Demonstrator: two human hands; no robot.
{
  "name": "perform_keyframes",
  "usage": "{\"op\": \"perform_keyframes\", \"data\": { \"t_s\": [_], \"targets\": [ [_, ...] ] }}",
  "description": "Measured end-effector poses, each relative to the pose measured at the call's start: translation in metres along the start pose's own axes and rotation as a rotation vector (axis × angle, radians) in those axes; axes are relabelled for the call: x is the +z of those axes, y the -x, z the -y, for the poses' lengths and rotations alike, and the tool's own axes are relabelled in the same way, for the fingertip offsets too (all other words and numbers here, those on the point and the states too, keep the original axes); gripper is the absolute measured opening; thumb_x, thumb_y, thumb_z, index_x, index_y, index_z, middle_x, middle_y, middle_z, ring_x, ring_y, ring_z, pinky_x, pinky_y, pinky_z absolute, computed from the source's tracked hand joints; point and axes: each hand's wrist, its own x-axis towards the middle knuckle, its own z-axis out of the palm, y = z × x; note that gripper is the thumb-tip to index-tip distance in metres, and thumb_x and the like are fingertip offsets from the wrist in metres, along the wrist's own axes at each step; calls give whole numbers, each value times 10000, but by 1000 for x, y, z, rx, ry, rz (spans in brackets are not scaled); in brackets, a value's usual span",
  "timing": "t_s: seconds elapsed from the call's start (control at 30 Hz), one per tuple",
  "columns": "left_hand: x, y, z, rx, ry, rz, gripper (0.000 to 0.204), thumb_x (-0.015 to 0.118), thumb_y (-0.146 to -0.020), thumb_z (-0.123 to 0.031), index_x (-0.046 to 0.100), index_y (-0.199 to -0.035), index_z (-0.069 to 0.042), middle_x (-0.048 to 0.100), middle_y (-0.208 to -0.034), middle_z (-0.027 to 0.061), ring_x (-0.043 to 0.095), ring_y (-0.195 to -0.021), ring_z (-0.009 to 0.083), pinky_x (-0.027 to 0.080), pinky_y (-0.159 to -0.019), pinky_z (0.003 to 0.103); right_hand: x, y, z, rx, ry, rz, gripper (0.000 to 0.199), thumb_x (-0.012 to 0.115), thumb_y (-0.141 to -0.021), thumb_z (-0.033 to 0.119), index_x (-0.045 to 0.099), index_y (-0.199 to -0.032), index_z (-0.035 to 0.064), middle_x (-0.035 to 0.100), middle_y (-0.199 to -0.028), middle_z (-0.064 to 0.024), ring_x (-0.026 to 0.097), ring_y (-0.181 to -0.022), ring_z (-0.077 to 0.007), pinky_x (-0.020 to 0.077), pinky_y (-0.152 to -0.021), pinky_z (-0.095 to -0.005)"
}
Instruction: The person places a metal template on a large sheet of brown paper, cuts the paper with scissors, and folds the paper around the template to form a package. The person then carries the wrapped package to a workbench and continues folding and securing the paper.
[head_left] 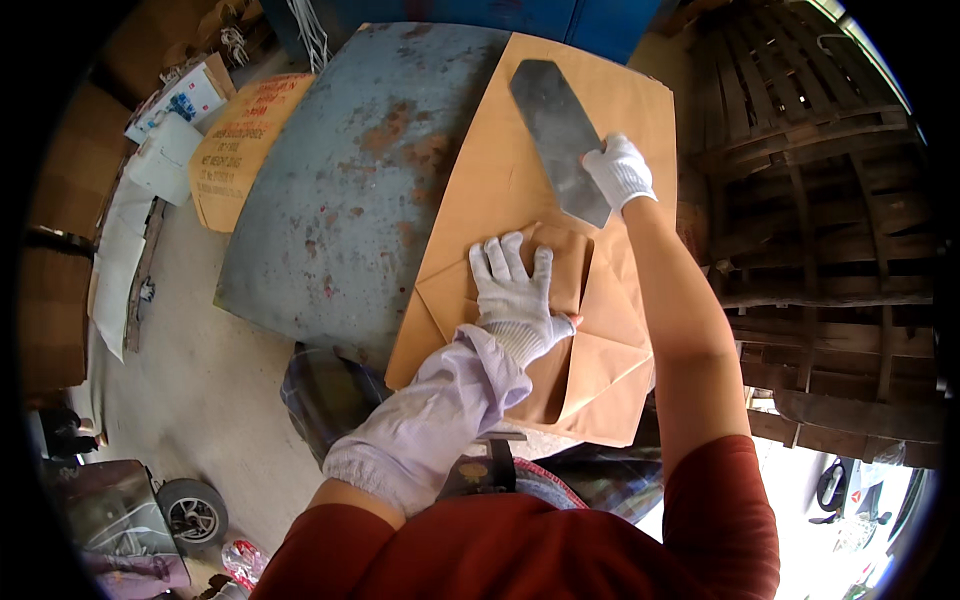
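A flat grey metal plate (553,115) with angled ends lies slantwise over brown kraft paper (468,175). My right hand (621,173), in a white knit glove, is closed on the plate's right edge. My left hand (513,288), gloved as well, rests flat on the folded part of the paper nearer to me, its fingers spread. Creases and a raised fold (583,270) run beside that hand. A pale cloth sleeve covers my left forearm. Under the paper's left side shows a worn, stained grey tabletop (330,190).
A printed yellow-brown sack (245,150) and a white container (165,155) are beyond the table's left edge. Wooden pallets (810,220) stand close on the right. A blue cabinet (480,12) is behind the table. A small wheel (192,512) is at lower left.
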Motion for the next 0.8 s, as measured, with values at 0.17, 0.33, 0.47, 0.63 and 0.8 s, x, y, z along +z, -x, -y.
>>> {"op": "perform_keyframes", "data": {
  "t_s": [0.17,0.33,0.47,0.63,0.8],
  "targets": [
    [29,-3,8,42,303,-26,750,639,-839,-573,477,-1408,-111,383,-1454,232,344,-1352,388,190,-1158,580,-32,73,-35,-372,-593,110,110,649,-871,49,636,-979,42,651,-857,-96,569,-724,-215,490,-716,-292],
    [8,26,58,363,-129,-418,509,528,-946,-373,521,-1328,-36,581,-1284,123,550,-1161,287,388,-1070,403,-14,168,-112,-159,-617,498,100,647,-860,41,698,-936,0,618,-738,5,548,-731,-67,469,-660,-258],
    [12,55,132,216,-87,-104,870,632,-804,-632,476,-1388,-6,432,-1473,173,353,-1386,352,228,-1187,463,10,169,-133,-187,-353,407,114,670,-864,84,686,-931,-6,639,-723,-44,578,-703,-96,479,-661,-275],
    [-14,80,142,303,17,-235,713,771,-679,-350,532,-1256,-7,528,-1311,169,444,-1304,360,338,-1155,479,14,169,-124,-304,-206,277,114,673,-861,79,662,-930,-11,687,-800,-106,640,-729,-167,498,-687,-303],
    [27,87,122,423,172,-275,533,710,-695,-132,551,-1195,-42,538,-1288,120,463,-1291,329,407,-1088,460,14,163,-108,-228,-285,341,68,627,-863,32,632,-908,-18,682,-817,-121,625,-739,-159,490,-687,-291]
  ]
}}
